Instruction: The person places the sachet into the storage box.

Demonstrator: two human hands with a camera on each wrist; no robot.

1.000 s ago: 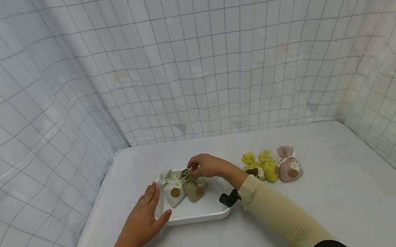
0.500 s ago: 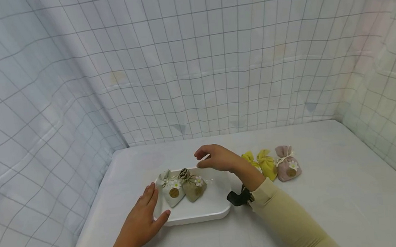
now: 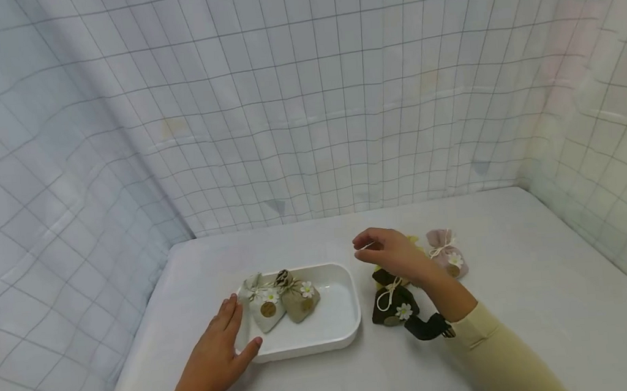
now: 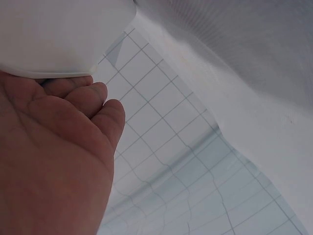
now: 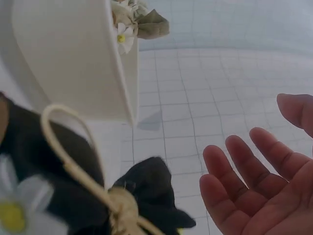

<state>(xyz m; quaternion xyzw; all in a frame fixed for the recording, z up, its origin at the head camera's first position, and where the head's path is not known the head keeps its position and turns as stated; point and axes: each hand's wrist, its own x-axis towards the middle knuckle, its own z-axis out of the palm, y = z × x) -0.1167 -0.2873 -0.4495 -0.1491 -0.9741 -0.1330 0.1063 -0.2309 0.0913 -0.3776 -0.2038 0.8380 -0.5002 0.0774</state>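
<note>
My left hand (image 3: pixel 213 354) rests with straight fingers against the left side of a white tray (image 3: pixel 303 347); the left wrist view shows its fingertips at the tray's wall. Inside the tray lie a pale grey-green drawstring pouch (image 3: pixel 264 321) and a tan drawstring pouch (image 3: pixel 303 304), each with a white flower. My right hand (image 3: pixel 392 252), fingers loosely bent and holding nothing, hovers over the dark drawstring pouch (image 3: pixel 384 318) right of the tray. In the right wrist view that dark pouch (image 5: pixel 54 161) fills the lower left, apart from the fingers.
A pink pouch (image 3: pixel 446 252) lies to the right, past my right hand. Yellow cloth (image 3: pixel 413 240) shows partly behind that hand. A grid-patterned curtain (image 3: pixel 308 128) surrounds the white table (image 3: pixel 530 276).
My right hand has released the tan pouch in the tray, lifted, and moved right to above the dark pouch. My left hand has stayed at the tray's side.
</note>
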